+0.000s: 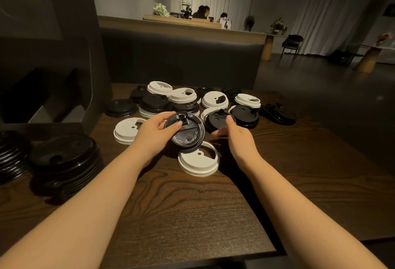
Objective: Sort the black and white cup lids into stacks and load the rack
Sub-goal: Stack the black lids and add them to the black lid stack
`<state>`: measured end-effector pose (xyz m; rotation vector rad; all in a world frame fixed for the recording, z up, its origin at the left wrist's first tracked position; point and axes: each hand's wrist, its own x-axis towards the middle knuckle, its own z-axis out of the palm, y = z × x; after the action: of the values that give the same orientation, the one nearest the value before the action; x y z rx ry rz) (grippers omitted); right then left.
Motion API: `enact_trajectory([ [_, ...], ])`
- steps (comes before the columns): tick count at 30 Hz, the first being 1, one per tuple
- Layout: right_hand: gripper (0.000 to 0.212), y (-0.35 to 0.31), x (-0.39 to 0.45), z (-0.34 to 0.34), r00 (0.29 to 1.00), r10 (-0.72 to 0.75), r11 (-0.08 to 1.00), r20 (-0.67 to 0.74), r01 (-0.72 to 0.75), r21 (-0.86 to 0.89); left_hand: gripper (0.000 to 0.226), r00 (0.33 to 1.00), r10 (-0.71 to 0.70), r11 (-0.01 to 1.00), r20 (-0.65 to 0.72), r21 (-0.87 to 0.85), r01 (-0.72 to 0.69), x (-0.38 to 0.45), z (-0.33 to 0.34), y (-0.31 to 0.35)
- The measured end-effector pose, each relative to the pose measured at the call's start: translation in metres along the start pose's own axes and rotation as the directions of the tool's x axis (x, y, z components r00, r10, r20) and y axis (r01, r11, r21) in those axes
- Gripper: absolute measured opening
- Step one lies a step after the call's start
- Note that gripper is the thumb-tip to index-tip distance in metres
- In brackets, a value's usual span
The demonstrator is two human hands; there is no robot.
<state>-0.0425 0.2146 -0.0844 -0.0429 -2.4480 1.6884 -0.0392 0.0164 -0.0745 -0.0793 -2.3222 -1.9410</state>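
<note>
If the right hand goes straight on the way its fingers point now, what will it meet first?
Most likely the black lid just ahead of the right hand; its fingertips look almost on it already, though depth is unclear.

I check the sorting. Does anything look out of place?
Yes. In the far pile, black and white lids overlap unsorted. The black stack at left leans, its lower lids sliding out. The left hand holds a black lid.

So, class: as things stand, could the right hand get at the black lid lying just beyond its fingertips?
Probably yes. The right hand is empty, fingers relaxed, hovering just short of the black lid, and nothing lies between them.
</note>
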Motion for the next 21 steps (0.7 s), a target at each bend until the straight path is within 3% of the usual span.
enact_trajectory([
  [2,0.052,-0.002,0.014,-0.003,0.999,-0.017,0.994,-0.039,0.013,-0.11,0.041,0.997,-0.008,0.986,-0.082,0.167,0.021,0.003,-0.002,-0.001],
  [5,0.045,0.0,0.034,-0.006,0.999,0.012,0.917,0.045,0.007,-0.399,0.041,0.975,-0.077,0.962,-0.21,0.24,0.127,0.011,-0.009,-0.001],
  [7,0.045,0.003,0.042,-0.008,0.997,-0.015,0.781,0.074,0.058,-0.622,0.041,0.977,-0.114,0.934,-0.18,0.316,0.167,0.013,-0.011,-0.003],
  [9,0.044,0.002,0.045,-0.008,0.987,-0.16,0.697,0.002,0.114,-0.708,0.041,0.982,-0.126,0.894,-0.14,0.414,0.173,0.013,-0.011,-0.004],
  [11,0.052,0.002,0.05,-0.006,0.974,-0.213,0.745,-0.08,0.109,-0.658,0.041,0.984,-0.123,0.857,-0.132,0.485,0.172,0.013,-0.011,-0.004],
  [14,0.077,0.005,0.051,0.0,0.993,-0.086,0.833,-0.086,0.024,-0.553,0.04,0.985,-0.116,0.81,-0.125,0.562,0.167,0.013,-0.01,-0.004],
  [21,0.097,0.004,0.034,0.0,0.995,-0.1,0.915,-0.019,0.085,-0.394,0.033,0.978,-0.029,0.854,-0.208,0.504,0.133,0.011,-0.008,0.0],
])
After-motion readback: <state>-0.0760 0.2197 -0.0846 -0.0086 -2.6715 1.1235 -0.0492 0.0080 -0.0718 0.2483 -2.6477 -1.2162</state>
